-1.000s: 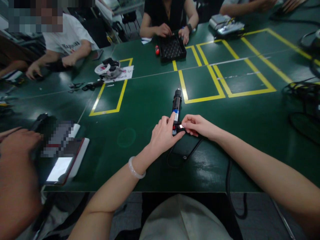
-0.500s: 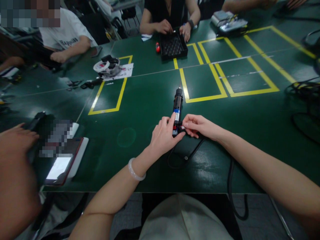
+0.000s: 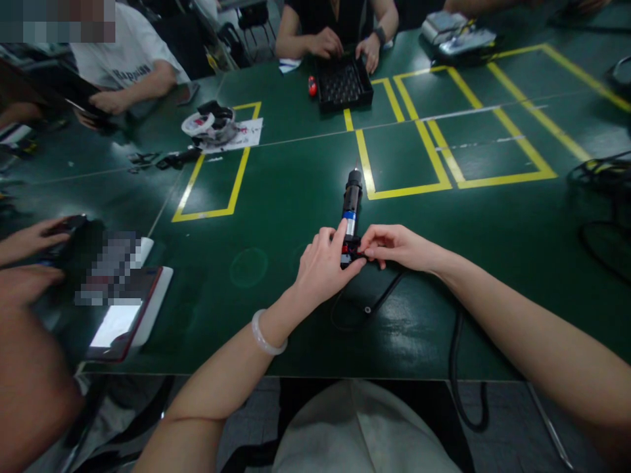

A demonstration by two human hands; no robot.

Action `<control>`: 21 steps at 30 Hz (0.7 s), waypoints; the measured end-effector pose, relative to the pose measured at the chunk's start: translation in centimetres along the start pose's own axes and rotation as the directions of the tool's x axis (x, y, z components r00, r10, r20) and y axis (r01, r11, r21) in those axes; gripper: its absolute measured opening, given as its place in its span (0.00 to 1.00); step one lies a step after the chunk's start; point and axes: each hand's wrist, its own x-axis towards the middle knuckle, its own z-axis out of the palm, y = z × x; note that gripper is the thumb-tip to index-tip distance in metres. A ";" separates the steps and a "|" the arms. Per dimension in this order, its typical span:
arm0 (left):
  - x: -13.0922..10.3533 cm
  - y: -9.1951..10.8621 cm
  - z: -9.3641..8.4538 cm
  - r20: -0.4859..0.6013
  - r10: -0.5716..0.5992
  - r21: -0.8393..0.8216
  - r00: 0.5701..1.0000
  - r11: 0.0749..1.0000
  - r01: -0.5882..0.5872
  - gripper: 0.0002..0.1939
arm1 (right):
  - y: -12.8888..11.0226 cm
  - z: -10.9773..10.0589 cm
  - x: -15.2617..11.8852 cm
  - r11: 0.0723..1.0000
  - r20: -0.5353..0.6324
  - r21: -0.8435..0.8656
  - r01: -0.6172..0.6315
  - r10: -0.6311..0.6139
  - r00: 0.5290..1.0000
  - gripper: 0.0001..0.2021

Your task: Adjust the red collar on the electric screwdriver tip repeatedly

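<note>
An electric screwdriver (image 3: 351,197) lies on the green table, its thin bit pointing away from me. My left hand (image 3: 323,259) is closed around its rear part, index finger along the blue and silver label and thumb beside the end. Close by on the right, my right hand (image 3: 394,248) pinches at the rear of the screwdriver, near a small red and black part (image 3: 351,249). What sits between those fingertips is too small to make out. A black cable (image 3: 387,292) runs on the table below my right hand.
Yellow tape frames (image 3: 409,195) mark the table. Phones (image 3: 129,322) lie at the left, beside a co-worker's hands (image 3: 34,243) holding a dark object. Across the table, another person's hands work over a black tray (image 3: 345,89). Tape rolls (image 3: 210,125) sit farther left; cables (image 3: 611,190) lie right.
My right fingers have shifted slightly at the screwdriver's rear; the left hand keeps its hold. The co-worker's hands at left have moved, and both now show. The view has tilted a little.
</note>
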 end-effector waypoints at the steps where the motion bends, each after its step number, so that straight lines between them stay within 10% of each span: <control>1: 0.0 0.0 0.0 -0.001 0.001 0.000 1.000 1.000 -0.001 0.41 | 0.0 0.0 0.0 1.000 0.000 -0.003 0.003 -0.003 1.000 0.09; 21: 0.0 0.4 -0.1 -0.006 0.004 0.011 1.000 1.000 -0.004 0.41 | 0.2 0.3 0.0 0.980 -0.118 -0.194 -0.054 0.031 0.992 0.08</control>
